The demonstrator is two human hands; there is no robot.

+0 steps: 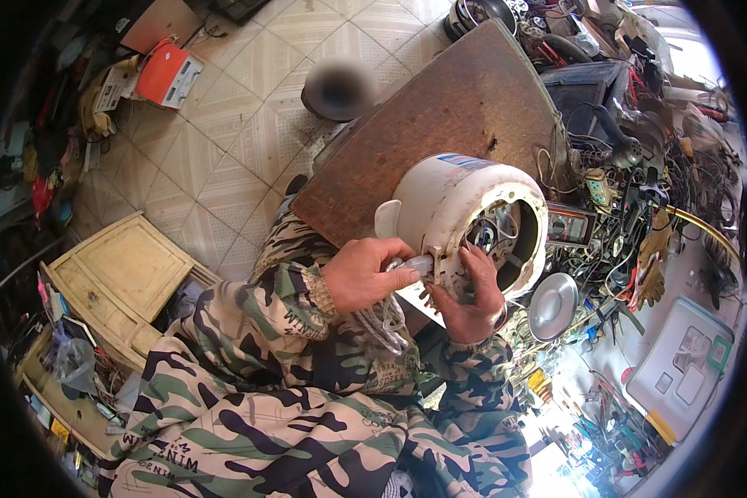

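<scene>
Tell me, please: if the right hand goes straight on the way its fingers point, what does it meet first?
The right hand points up into the open underside of the white cooker body. It would probably meet the wiring and metal parts inside first, though depth is unclear.

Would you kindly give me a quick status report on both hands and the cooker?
Left hand gripping white cord at cooker's side. Right hand bracing open base of white rice cooker, tipped on wooden board. Nothing blocking.
</scene>
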